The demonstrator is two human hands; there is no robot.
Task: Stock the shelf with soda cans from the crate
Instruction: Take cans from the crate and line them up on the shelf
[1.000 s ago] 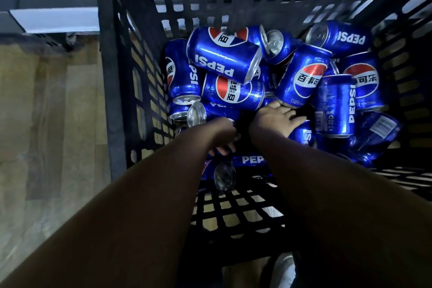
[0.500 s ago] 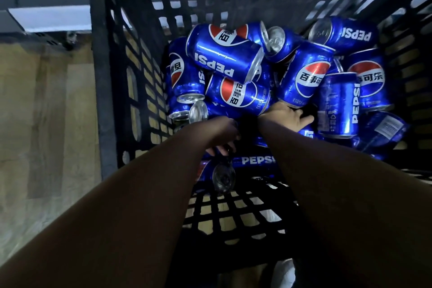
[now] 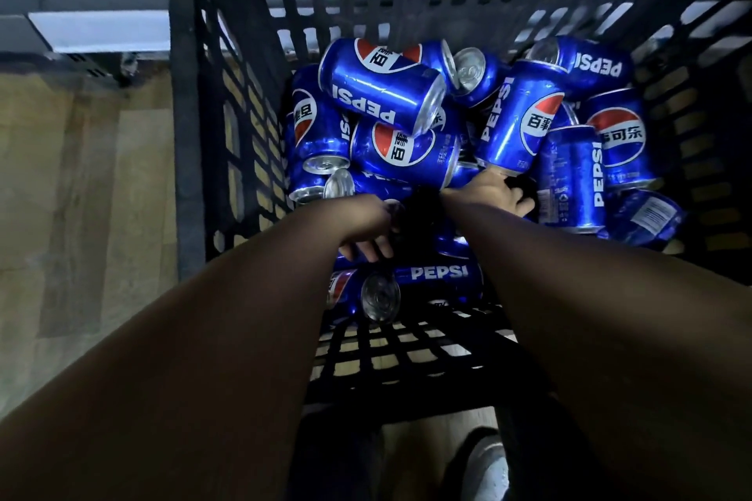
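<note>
two hands (image 3: pixel 368 230) deep among cans (image 3: pixel 382 94)

Black plastic lattice crate (image 3: pixel 187 134), open top, holds a loose heap of blue Pepsi cans (image 3: pixel 407 150) piled toward its far and right walls, most on their sides or tilted, silver ends pointing every way. The top can (image 3: pixel 382 87) lies on its side across the heap, logo up, lettering upside down. Nearer, low in the crate, a lettered can (image 3: pixel 439 275) lies flat with PEPSI readable, touching an end-on can (image 3: pixel 380 297) whose silver end faces the camera.
</note>
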